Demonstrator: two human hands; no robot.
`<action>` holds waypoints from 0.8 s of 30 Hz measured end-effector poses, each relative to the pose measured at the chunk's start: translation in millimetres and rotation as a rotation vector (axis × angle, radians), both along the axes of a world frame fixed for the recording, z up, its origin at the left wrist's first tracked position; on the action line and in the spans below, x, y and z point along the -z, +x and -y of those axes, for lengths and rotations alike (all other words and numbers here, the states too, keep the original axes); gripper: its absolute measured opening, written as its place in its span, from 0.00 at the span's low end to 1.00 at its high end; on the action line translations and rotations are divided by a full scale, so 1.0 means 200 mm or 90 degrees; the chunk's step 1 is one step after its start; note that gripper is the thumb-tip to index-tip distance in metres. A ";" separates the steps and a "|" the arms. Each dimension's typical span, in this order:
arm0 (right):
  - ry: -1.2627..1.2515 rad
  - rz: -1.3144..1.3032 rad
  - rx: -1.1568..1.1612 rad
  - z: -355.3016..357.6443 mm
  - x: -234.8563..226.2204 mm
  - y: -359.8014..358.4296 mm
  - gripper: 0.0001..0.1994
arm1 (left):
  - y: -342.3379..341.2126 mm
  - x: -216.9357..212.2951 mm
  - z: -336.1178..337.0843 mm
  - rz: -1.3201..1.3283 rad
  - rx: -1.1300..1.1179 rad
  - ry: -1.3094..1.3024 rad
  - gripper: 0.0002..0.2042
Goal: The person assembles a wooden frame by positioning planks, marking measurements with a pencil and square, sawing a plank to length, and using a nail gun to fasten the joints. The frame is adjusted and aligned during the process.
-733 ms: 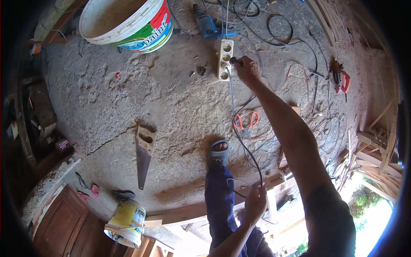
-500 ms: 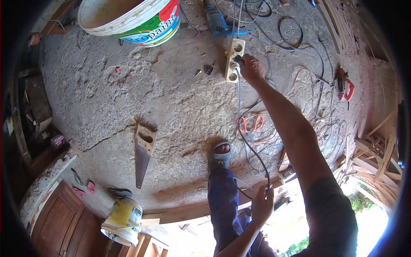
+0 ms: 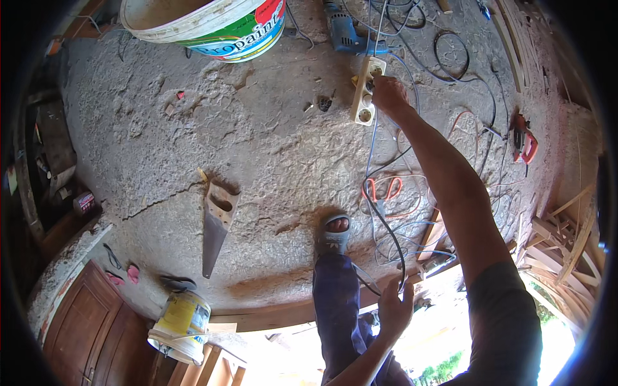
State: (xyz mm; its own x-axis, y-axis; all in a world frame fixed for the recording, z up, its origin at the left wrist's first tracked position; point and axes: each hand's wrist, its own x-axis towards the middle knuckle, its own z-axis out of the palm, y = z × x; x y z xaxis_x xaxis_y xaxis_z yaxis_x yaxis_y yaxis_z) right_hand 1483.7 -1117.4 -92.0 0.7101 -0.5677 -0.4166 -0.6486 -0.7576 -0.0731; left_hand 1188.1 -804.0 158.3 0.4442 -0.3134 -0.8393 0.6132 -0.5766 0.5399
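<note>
My right hand [image 3: 390, 95] reaches far out to the white power strip [image 3: 365, 96] on the rough floor. Its fingers are closed around a dark plug [image 3: 370, 85] at one of the sockets; they hide most of it, and how deep it sits cannot be seen. Close to my legs, my left hand [image 3: 394, 311] is closed on a black cable [image 3: 388, 233], which loops up across the floor toward the strip. Between the strip and my foot [image 3: 337, 225] lie scissors [image 3: 383, 188] with orange handles, among loose cords.
A blue power drill [image 3: 344, 35] lies beyond the strip, beside a large paint bucket [image 3: 238, 45]. A handsaw [image 3: 217, 222] rests left of my foot. On the right are tangled cables [image 3: 454, 56], a red power tool [image 3: 524, 141] and wood scraps [image 3: 563, 248]. A yellow bucket [image 3: 183, 321] stands near left.
The whole view has shifted slightly, so floor things appear farther right. My right hand stays at the plug, with its fingers now covering more of it. My left hand keeps the cable.
</note>
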 end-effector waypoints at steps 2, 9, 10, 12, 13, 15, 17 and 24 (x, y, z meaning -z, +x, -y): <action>-0.006 -0.033 -0.056 0.03 0.00 0.01 0.14 | -0.01 0.01 -0.01 -0.027 0.022 -0.001 0.17; -0.018 -0.019 -0.153 -0.03 -0.06 0.09 0.08 | 0.02 0.00 -0.01 -0.027 0.005 -0.010 0.15; -0.031 -0.018 -0.156 -0.03 -0.05 0.08 0.08 | 0.02 0.00 -0.02 -0.022 -0.001 -0.014 0.14; -0.031 0.055 -0.119 -0.06 -0.05 0.03 0.09 | 0.04 0.01 -0.01 -0.023 -0.005 -0.008 0.14; -0.031 0.092 -0.099 -0.08 -0.05 0.02 0.09 | 0.04 0.02 0.00 -0.032 0.001 -0.002 0.14; -0.009 -0.007 -0.160 -0.04 -0.09 0.06 0.08 | 0.04 0.01 0.01 -0.030 0.006 0.001 0.14; -0.006 -0.072 -0.209 -0.01 -0.10 0.04 0.07 | 0.04 0.01 0.00 -0.001 0.001 -0.010 0.14; -0.081 -0.074 -0.232 0.14 -0.08 -0.16 0.04 | 0.05 0.01 0.00 -0.041 -0.007 0.011 0.16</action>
State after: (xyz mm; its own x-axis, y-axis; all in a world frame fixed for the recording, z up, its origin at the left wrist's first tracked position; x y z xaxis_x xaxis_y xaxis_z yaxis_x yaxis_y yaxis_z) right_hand 1450.9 -1145.4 -76.6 0.8264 -0.3402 -0.4487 -0.3347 -0.9376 0.0944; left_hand 1197.8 -803.0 155.3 0.3929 -0.2941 -0.8713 0.6525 -0.5785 0.4895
